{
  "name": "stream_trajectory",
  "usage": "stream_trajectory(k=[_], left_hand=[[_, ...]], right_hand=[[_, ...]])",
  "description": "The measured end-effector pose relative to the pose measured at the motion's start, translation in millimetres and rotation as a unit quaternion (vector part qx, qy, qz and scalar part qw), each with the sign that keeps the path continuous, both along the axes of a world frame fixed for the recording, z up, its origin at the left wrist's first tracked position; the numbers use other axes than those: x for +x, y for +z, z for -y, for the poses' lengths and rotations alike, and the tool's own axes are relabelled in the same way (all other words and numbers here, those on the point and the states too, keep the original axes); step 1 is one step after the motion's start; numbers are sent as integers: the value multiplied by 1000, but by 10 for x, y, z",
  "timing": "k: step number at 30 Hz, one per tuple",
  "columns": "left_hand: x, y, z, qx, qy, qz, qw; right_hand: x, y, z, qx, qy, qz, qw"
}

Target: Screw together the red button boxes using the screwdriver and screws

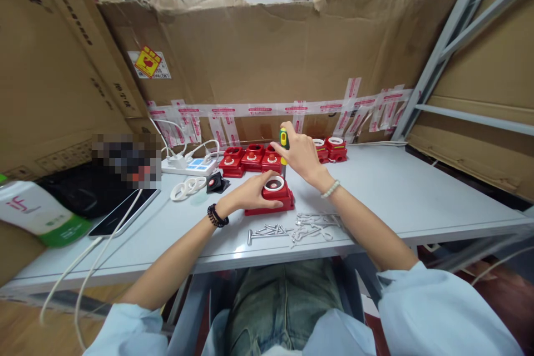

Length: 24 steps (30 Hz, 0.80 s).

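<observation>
My left hand [254, 192] grips a red housing [287, 200] from its left side, thumb and fingers around it. On top of this housing sits a white ring [274, 183] with a dark round centre. My right hand [302, 153] is closed around the green and yellow handle of a screwdriver [284, 138], held upright. Its shaft points down at the back right of the housing; the tip is hidden. In front of the housing lie several metal screws [271, 230] and a bundle of thin pale pieces [312, 228], possibly chains.
Several red housings [231, 161] stand behind my hands, and two more with white rings [336, 149] are to the right. Left are loose white rings [187, 188], black parts [217, 182], a power strip [196, 166], a phone [125, 212] and a bottle [41, 214]. Cardboard [271, 55] walls the back.
</observation>
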<state>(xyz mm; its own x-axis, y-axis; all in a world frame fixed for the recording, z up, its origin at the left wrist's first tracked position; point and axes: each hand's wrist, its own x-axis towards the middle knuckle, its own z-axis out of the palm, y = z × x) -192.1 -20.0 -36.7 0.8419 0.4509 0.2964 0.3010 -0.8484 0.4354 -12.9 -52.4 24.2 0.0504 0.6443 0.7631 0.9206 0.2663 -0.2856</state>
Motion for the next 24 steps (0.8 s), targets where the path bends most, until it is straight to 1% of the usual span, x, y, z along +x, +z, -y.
stream_trajectory(k=[2,5,7,9,12,16,18,21,24], left_hand=[[4,6,5,-3,-5,1,1000],[-10,19,16,-7,-9,-4,1000],[-25,36,27,-4,-4,-18,1000],[-23,64,37,8,13,-31,999],[65,125,27,-3,35,9,999],[324,177,-54,-80,14,131,988],[442,163,-101,-130,10,187,974],[539,109,-142,-201,31,240,949],[566,61,-141,-216,72,268,936]], right_hand=[[20,58,-1,-31,23,-10,999],[120,111,16,-74,114,-33,990],[186,113,32,-87,179,-49,979],[216,95,45,-90,213,-65,971],[187,59,46,-96,225,-90,965],[119,25,16,-89,237,-124,959],[106,13,2,-87,234,-140,958],[107,3,-2,-77,218,-154,961],[109,8,17,-43,179,-176,967]])
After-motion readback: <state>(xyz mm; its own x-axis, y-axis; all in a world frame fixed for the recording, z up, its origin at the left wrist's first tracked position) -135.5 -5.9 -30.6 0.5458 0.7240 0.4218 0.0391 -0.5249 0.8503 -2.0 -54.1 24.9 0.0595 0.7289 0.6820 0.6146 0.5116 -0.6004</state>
